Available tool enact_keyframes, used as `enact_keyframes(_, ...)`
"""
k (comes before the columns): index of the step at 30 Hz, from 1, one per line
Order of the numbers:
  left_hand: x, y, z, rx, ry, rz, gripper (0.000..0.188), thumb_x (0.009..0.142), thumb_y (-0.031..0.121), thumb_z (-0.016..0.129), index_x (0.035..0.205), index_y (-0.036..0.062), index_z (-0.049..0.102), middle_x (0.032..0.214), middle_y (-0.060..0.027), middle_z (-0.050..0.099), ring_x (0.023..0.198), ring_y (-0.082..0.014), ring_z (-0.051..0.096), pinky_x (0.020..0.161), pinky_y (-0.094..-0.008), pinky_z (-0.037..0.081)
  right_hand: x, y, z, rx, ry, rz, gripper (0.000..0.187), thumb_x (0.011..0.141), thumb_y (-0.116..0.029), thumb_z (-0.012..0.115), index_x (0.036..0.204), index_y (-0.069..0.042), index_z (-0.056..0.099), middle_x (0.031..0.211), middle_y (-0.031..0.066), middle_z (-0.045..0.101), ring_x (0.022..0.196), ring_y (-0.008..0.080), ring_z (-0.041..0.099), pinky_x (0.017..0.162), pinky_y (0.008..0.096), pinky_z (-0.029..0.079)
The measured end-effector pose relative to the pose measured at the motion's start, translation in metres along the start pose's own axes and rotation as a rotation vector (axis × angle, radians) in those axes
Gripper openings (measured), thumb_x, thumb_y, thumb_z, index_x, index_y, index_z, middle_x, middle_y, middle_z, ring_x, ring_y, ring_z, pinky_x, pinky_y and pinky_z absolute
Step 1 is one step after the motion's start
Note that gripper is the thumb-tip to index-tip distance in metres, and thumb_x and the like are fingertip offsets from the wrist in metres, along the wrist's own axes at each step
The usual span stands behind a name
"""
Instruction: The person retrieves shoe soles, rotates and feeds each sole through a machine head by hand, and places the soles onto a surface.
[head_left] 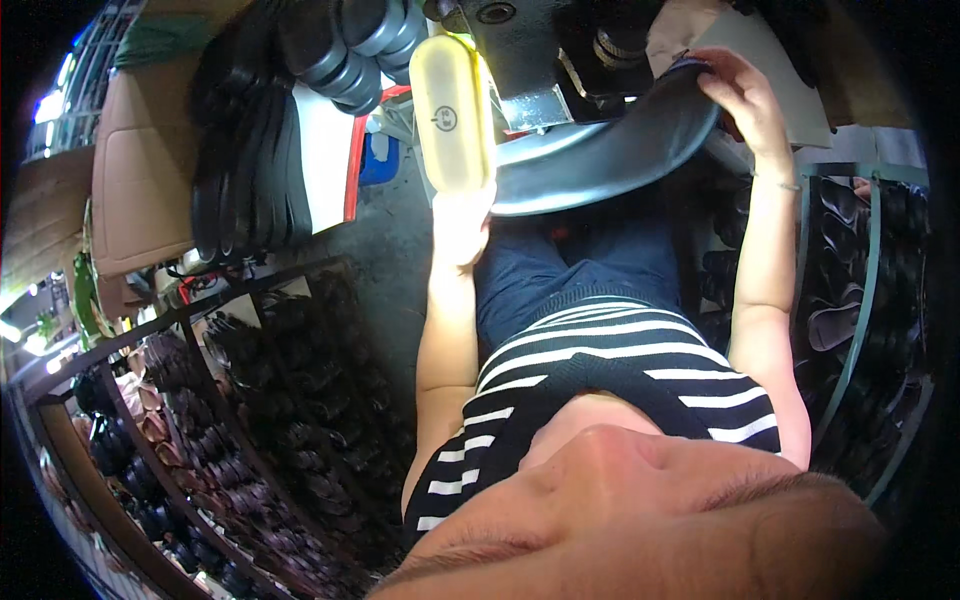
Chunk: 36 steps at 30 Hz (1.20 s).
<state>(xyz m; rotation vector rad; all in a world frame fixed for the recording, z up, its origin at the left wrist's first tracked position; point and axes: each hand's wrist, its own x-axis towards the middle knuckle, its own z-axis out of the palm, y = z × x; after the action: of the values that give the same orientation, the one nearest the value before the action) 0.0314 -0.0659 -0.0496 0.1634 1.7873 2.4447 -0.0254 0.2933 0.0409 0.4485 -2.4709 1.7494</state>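
My left hand (pixel 460 228) is closed round the near end of a pale yellow, translucent oblong piece (pixel 447 150). It looks like a shoe sole, stands lengthwise away from me and bears a small round dark mark. My right hand (pixel 745 100) is at the far right, its fingers bent over the upper right end of a glossy black curved piece (pixel 610 165). This piece sweeps across in front of my lap, and its left end passes behind the yellow piece. The fingertips of my left hand are hidden.
Beyond the black piece stands a dark machine (pixel 590 60) with a bright lit plate. Black soles (pixel 245 170) are stacked at the upper left, near a blue bin (pixel 379 160). Racks full of dark shoes (pixel 250 400) line the left; another rack (pixel 840 280) stands at the right.
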Motion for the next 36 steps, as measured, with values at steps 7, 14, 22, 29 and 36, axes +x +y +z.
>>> enact_keyframes(7, -0.012, 0.021, -0.057, -0.328, 0.042, -0.155, 0.041, 0.085, 0.000, 0.046, 0.122, -0.0061, 0.031, 0.111, -0.0144, 0.051, 0.100, -0.0214, 0.052, 0.089, -0.0361, 0.041, -0.022, -0.040, 0.073, -0.265, 0.052, -0.034, 0.022, 0.079, -0.010, 0.061, 0.098, 0.001, 0.060, 0.092, 0.0038, 0.059, 0.071, 0.0062, 0.050, 0.066, 0.0198, 0.042)
enact_keyframes(14, -0.047, -0.011, -0.125, -0.214, 0.094, -0.437, 0.064, 0.083, 0.001, 0.052, 0.132, -0.0076, 0.012, 0.104, -0.0127, 0.053, 0.091, -0.0198, 0.056, 0.079, -0.0320, 0.047, -0.009, -0.062, 0.110, -0.331, -0.036, -0.090, 0.024, 0.077, -0.019, 0.063, 0.093, -0.001, 0.061, 0.071, 0.0096, 0.057, 0.059, 0.0145, 0.051, 0.057, 0.0265, 0.043)
enact_keyframes(22, -0.059, -0.045, -0.023, 0.607, -0.435, -0.496, 0.032, 0.075, 0.016, 0.066, 0.100, -0.0024, 0.056, 0.084, -0.0077, 0.062, 0.073, -0.0127, 0.056, 0.067, -0.0278, 0.046, 0.012, -0.047, 0.122, -0.600, -0.207, -0.387, 0.037, 0.078, -0.038, 0.058, 0.061, -0.005, 0.060, 0.059, 0.0106, 0.056, 0.054, 0.0252, 0.057, 0.052, 0.0331, 0.045)
enact_keyframes(29, -0.040, -0.103, 0.086, 0.806, -0.311, -0.043, 0.018, 0.076, 0.018, 0.061, 0.084, 0.0015, 0.057, 0.067, -0.0167, 0.058, 0.058, -0.0284, 0.058, 0.054, -0.0349, 0.045, -0.052, -0.022, 0.120, -0.345, 0.207, 0.023, 0.095, 0.057, -0.035, 0.077, 0.132, -0.008, 0.026, 0.130, 0.0225, 0.031, 0.120, 0.0370, 0.032, 0.097, 0.0431, 0.034)
enact_keyframes(36, 0.007, -0.062, 0.150, 0.758, -0.694, 0.186, 0.074, 0.076, 0.042, 0.062, 0.126, -0.0024, 0.031, 0.098, -0.0239, 0.057, 0.087, -0.0325, 0.060, 0.076, -0.0371, 0.048, -0.077, 0.041, 0.057, -0.459, 0.382, 0.123, 0.078, 0.066, -0.029, 0.072, 0.133, -0.016, 0.032, 0.133, 0.0302, 0.024, 0.123, 0.0450, 0.026, 0.100, 0.0472, 0.028)
